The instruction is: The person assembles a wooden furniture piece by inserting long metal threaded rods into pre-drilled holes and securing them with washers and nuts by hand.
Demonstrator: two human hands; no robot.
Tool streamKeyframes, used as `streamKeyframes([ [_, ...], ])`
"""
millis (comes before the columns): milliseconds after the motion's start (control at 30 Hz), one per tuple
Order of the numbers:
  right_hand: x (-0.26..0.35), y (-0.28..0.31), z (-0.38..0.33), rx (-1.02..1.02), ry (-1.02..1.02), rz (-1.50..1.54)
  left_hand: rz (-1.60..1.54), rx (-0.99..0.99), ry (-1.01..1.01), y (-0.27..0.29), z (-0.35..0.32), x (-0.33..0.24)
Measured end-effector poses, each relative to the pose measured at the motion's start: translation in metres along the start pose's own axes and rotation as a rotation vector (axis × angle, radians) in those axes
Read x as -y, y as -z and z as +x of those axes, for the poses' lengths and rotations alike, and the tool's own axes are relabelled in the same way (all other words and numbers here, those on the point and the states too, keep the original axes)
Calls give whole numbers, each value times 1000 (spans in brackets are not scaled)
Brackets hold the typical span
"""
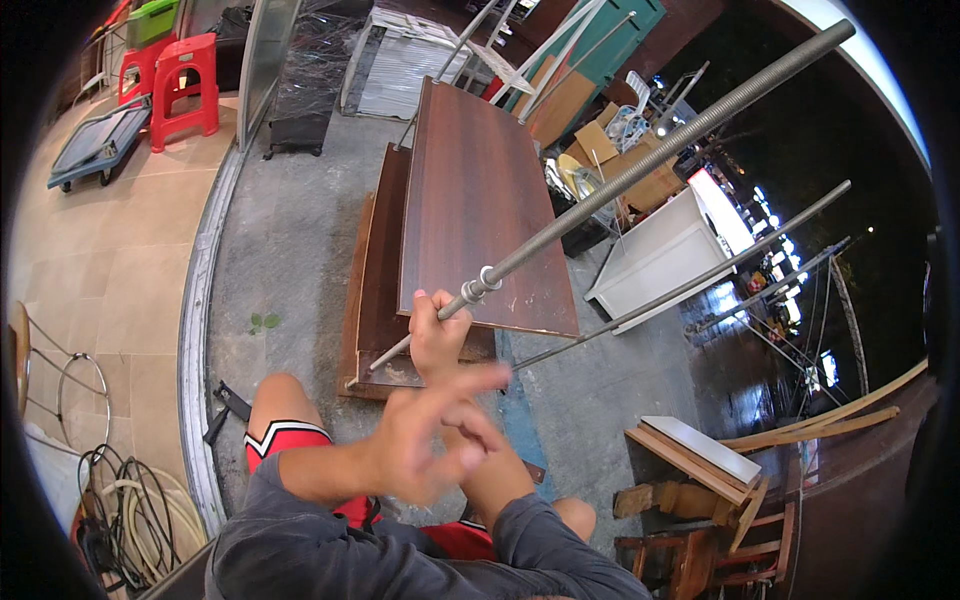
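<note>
Clasping the threaded rod (660, 157) near the front-left corner of the brown board (480, 200), the right hand (438, 335) was closed; the blurred left hand (430, 447), half-open, seemed empty. Nuts (489, 277) were on; tightening seemed unfinished.

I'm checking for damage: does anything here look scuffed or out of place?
Pale marks, perhaps scuffs or dust, stand out on the top brown board near its closest edge. Green leaves look odd lying alone on the concrete floor.

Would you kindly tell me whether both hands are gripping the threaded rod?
No, only the right hand grips the threaded rod; the blurred left hand is off it.
</note>
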State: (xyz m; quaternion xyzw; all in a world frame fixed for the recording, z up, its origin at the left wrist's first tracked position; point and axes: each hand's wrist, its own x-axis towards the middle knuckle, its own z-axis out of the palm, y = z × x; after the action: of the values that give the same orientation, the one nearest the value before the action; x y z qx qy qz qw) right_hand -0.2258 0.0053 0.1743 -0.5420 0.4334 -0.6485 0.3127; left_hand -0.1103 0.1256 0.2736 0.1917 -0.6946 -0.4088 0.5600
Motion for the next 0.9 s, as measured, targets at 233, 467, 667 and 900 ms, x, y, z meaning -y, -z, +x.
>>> streamKeyframes([
  [233,33,-8,-12,2,-103,-244,476,-212,-145,-18,28,16],
  [467,15,2,1,16,-106,18,-6,-353,-65,-10,56,8],
  [667,15,-4,8,46,-42,59,133,39,-218,-51,8,62],
  [900,6,13,1,8,-77,-11,572,-206,-167,-43,47,19],
])
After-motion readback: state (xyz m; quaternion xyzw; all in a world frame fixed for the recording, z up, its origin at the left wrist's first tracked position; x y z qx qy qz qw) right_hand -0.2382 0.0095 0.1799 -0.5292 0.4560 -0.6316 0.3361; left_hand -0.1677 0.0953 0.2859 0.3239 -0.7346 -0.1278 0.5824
